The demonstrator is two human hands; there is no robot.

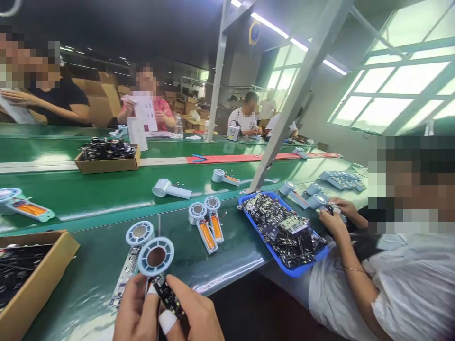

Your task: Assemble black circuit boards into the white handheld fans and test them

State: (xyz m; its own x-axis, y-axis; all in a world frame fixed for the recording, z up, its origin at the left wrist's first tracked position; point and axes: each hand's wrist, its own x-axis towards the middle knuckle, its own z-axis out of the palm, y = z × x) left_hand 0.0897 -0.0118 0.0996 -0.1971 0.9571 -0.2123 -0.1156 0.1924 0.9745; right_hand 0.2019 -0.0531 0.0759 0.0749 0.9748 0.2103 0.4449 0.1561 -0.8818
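Observation:
At the near edge of the bench, my left hand (135,310) is closed around the handle of a light blue fan-shaped housing (156,256), whose round slotted head points up with a brownish disc in its middle. My right hand (194,310) pinches a narrow black circuit board (168,294) against that handle, just below the head. White covers wrap some fingertips. Much of the handle is hidden behind my fingers. Just beyond lies another blue housing (140,233), with a pale circuit board (125,277) below its head.
Two housings with orange insides (206,232) lie ahead. A cardboard box (46,284) of dark parts stands left; a blue tray (261,235) heaped with circuit boards sits right. Beside it a co-worker's hands (334,220) handle a part. A green conveyor (106,189) and a metal post (284,123) stand beyond.

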